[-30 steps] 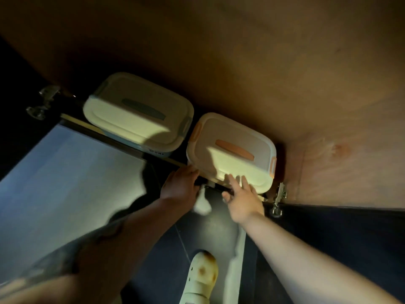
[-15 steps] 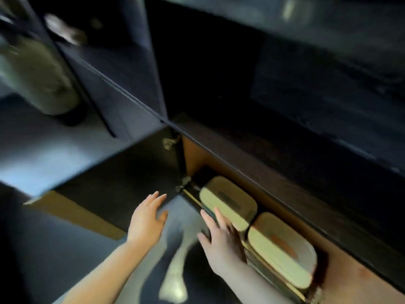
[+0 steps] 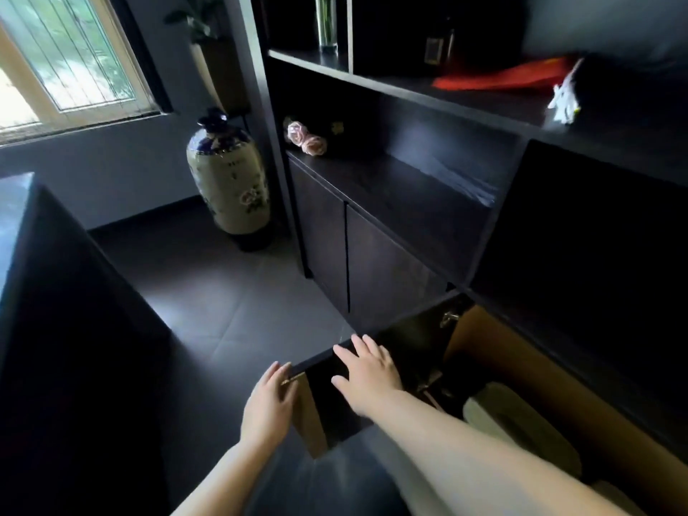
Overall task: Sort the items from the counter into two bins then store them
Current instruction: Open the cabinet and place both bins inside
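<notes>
A white lidded bin sits inside the low wooden cabinet at the lower right, partly hidden behind my right forearm. A sliver of a second bin shows at the bottom right edge. The dark cabinet door stands open in front of me. My left hand touches the door's outer edge with straight fingers. My right hand lies flat on the door's inner face, fingers spread. Neither hand holds anything.
A large painted vase stands on the tiled floor by the shelving unit. Pink flowers lie on a shelf, a red item higher up. A dark counter rises at the left. A window is top left.
My hands left the bins inside the cabinet and moved onto the open door. My view rose from the cabinet interior to the room and shelves.
</notes>
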The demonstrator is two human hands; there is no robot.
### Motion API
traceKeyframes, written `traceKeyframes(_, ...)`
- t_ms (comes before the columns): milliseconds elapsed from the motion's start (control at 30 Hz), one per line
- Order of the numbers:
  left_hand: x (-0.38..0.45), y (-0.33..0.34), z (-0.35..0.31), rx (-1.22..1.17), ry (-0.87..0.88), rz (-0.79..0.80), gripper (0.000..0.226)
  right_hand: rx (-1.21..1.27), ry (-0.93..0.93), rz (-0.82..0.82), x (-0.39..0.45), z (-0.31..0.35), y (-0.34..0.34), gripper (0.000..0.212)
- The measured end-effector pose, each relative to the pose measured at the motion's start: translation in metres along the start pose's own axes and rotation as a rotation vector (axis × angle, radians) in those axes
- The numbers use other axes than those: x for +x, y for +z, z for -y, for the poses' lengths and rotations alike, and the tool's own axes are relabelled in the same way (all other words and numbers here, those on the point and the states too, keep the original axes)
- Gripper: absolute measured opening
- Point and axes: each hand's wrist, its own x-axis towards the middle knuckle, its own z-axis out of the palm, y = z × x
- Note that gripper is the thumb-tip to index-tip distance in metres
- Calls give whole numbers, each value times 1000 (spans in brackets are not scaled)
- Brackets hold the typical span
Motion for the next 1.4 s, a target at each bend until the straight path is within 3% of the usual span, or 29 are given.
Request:
traceKeyframes(200,30,16,31,-108,14,180,43,-66,91,111,41,18,42,58)
traceKeyframes(333,42,6,34,-128,20,127,12,-60,71,24,31,4,51,55)
traceKeyframes(500,27,6,28,-87,74,453,16,-30,69,-79,-2,-6,57,49)
traceKeyframes(700,-48,70,2,-358,-24,866,39,164,38,-154,-83,-72,65,40)
traceKeyframes(800,-89,117,-25,-431,-90,1009,68,212,42,-99,-125,-120,61,44)
traceKeyframes(867,-111,153,-50,-435,-85,1047,85,259,103,-62,-150,-152,57,49)
traceKeyframes(967,-140,204,-102,-393,-27,1032,91,264,221,-48,-182,-200,50,50)
traceKeyframes(1133,-175,269,-183,-517,24,980,62,128,255,-71,-203,-271,33,55)
traceKeyframes(1200,-177,286,-197,-648,-66,1043,77,16,228,-99,-203,-291,23,64)
traceKeyframes(1300,-171,302,-203,-690,-70,1156,88,-109,194,-168,-202,-306,20,66)
traceKeyframes(1400,-155,310,-209,-623,-9,1216,86,-14,305,-261,-215,-306,34,75)
